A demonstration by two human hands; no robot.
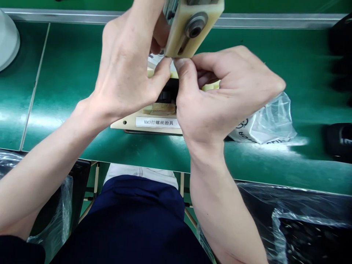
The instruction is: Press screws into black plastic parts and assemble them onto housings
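Note:
A cream plastic block (202,27) with a slot and a round bolt stands tilted at the top centre. My left hand (128,66) is at its left side, with the thumb tip at the block's lower edge and the other fingers partly hidden behind it. My right hand (217,88) is pinched at the same lower edge, its thumb pressed near the curled forefinger. Whatever is between the fingertips is too small or hidden to name. Below the hands lies a cream base plate (130,121) with a white label (158,122) and a black part (167,93).
A clear plastic bag (271,119) with print lies right of the plate on the green table (66,88). Dark objects (339,141) stand at the right edge, a white round object (8,40) at the upper left. Plastic-lined black bins (310,234) are below the table's front edge.

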